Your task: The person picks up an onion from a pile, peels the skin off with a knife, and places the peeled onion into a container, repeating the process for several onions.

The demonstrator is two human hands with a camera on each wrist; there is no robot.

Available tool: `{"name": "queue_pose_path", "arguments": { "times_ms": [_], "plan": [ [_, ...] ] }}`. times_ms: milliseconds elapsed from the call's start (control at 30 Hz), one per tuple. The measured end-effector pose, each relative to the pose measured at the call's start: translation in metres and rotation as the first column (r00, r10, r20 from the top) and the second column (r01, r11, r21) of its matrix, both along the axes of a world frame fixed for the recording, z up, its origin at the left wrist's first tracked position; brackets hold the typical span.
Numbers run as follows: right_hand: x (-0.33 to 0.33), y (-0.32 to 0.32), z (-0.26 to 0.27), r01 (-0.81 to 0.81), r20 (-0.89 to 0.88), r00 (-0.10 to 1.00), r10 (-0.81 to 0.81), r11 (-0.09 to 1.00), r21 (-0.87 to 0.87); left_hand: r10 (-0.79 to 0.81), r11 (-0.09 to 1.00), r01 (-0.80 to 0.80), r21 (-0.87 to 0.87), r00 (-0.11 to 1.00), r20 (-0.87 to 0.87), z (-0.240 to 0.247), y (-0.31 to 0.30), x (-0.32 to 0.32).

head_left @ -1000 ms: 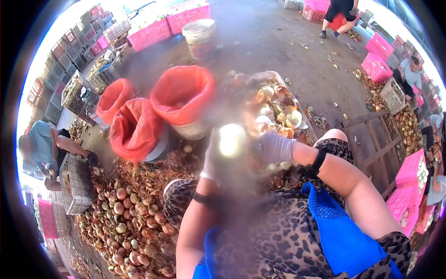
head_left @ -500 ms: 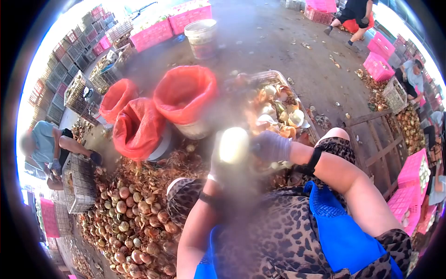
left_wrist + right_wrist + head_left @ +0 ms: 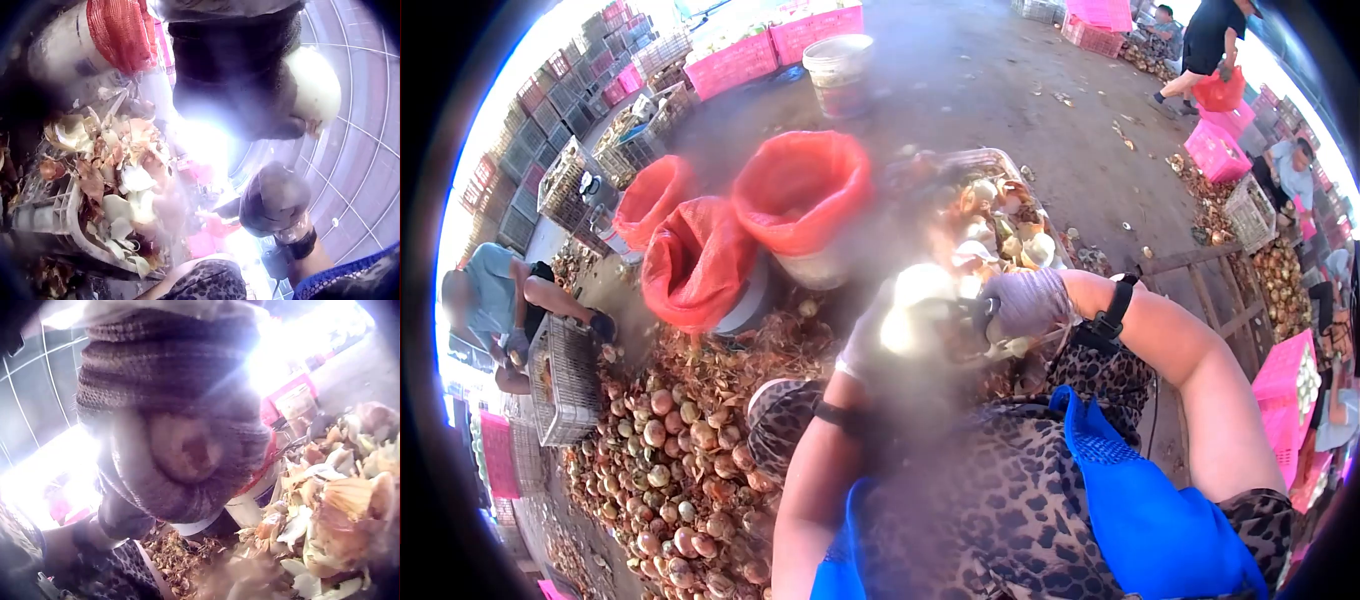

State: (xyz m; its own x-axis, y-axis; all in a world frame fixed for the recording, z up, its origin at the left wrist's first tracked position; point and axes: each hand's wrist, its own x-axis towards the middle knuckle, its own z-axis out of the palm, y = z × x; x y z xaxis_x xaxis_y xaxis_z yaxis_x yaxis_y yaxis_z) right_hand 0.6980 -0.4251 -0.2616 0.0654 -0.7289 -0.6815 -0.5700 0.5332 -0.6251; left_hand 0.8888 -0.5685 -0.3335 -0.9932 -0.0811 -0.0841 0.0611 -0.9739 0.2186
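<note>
In a pale glove, my left hand [image 3: 864, 335] holds a peeled white onion [image 3: 317, 87], which glares bright in the head view. The left wrist view shows its fingers wrapped round the onion's side. My right hand [image 3: 1032, 303], also gloved, is curled just right of the onion and grips a small knife [image 3: 229, 209] whose dark blade juts from the fist. A tan rounded end [image 3: 187, 449] shows inside its curled fingers in the right wrist view. Haze blurs the space between the hands in the head view.
Beyond the hands stands a crate [image 3: 1052, 232] heaped with onion skins [image 3: 300, 531]. Red-lined buckets [image 3: 800, 195] stand ahead to the left, near a pile of unpeeled onions [image 3: 670, 470]. A wooden pallet [image 3: 1200, 290] lies at right. Other people sit or walk farther off.
My right hand has moved slightly right and up, its fist turned so the dark blade shows. The onion stays in my left hand. A person in the background has walked rightward with a red bag.
</note>
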Motion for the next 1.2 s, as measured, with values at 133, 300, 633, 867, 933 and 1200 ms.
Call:
{"name": "queue_pose_path", "arguments": {
  "times_ms": [133,300,633,867,933,1200],
  "plan": [
    [0.005,0.006,-0.007,0.03,-0.075,0.996,-0.046,0.979,-0.201,0.059,0.984,-0.044,0.175,0.995,-0.078,0.003,0.0,-0.006],
    [0.011,0.013,-0.043,0.06,0.014,0.998,-0.06,0.912,-0.406,0.195,0.979,-0.197,0.056,0.98,0.042,0.013,0.001,-0.012],
    [0.017,0.005,-0.045,-0.2,-0.335,0.942,0.027,0.846,-0.495,0.206,0.947,-0.202,-0.249,0.978,-0.011,0.009,-0.006,-0.008],
    [0.045,-0.001,-0.017,-0.221,-0.679,0.717,-0.157,0.873,-0.435,0.332,0.9,-0.305,-0.312,0.943,0.035,0.011,-0.002,-0.004],
    [0.048,-0.005,-0.014,-0.177,-0.684,0.691,-0.234,0.863,-0.474,0.306,0.927,-0.301,-0.223,0.952,-0.013,0.014,-0.001,-0.006],
    [0.038,0.0,-0.066,-0.079,-0.512,0.747,-0.424,0.708,-0.702,0.287,0.958,-0.279,0.069,0.942,-0.174,0.017,0.003,-0.015]
  ]
}}
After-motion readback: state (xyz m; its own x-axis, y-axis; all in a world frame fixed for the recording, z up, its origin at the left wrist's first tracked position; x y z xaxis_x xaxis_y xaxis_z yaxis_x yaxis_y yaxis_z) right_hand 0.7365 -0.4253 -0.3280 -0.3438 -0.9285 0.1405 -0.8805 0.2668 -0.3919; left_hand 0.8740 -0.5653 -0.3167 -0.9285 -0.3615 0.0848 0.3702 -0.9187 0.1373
